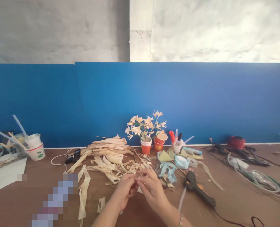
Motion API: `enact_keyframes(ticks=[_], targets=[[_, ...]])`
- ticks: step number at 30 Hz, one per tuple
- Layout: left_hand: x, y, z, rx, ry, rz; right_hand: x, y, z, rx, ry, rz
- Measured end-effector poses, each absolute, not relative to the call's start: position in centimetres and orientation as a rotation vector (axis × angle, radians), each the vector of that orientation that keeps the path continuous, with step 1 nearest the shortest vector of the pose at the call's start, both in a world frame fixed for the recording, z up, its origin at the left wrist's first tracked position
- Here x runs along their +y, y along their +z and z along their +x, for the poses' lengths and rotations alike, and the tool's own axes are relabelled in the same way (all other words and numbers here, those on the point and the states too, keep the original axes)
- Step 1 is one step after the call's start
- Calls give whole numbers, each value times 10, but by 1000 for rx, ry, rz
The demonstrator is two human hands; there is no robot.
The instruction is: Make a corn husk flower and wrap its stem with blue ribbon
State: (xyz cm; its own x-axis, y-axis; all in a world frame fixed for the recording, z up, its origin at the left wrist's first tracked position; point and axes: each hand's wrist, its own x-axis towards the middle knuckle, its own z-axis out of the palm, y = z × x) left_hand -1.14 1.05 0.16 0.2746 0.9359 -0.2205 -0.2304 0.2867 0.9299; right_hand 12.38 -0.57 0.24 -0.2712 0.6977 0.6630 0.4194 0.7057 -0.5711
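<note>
My left hand [125, 190] and my right hand [152, 190] meet above the front middle of the table, fingertips pinched together. A small pale piece of dried husk [139, 189] shows between them, mostly hidden by the fingers. Just beyond lies a heap of dried corn husks [106, 148], with loose strips and scraps nearest my left hand. Behind the hands, pale husk flowers [145, 124] on green stems stand in a red paper cup [146, 147]. Light blue ribbon [169, 170] is close to my right hand. A black glue gun [198, 190] rests further right.
A second red cup [159, 143] and a pen cup [176, 147] stand by the blue partition [177, 97]. Cables [260, 181] spread over the right side. On the left are a white paper cup [36, 152], a white sheet [7, 175] and a small black device [75, 156].
</note>
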Motion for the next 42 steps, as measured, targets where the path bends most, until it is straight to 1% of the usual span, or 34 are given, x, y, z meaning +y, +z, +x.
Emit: enact_keyframes(ticks=[9, 15, 21, 25, 31, 36, 39, 42], targets=[[13, -3, -20, 943, 823, 866, -15, -7, 134, -2095, 171, -878], [14, -4, -22, 948, 796, 1005, -18, -5, 133, -2157, 277, -914], [15, -5, -26, 894, 780, 855, -19, -6, 134, -2176, 322, -895], [15, -7, -28, 812, 774, 839, -16, -10, 134, -2087, 383, -852], [17, -6, -21, 1007, 864, 1142, -10, -13, 133, -1801, 591, -972], [13, -8, -15, 1251, 1103, 1746, -4, -13, 131, -1606, 796, -1110], [7, -4, -16, 1248, 1171, 2010, 1, -16, 131, -1359, 1101, -1073], [1, 1, -16, 1131, 1249, 2085, 3, -15, 134, -1129, 1457, -944]])
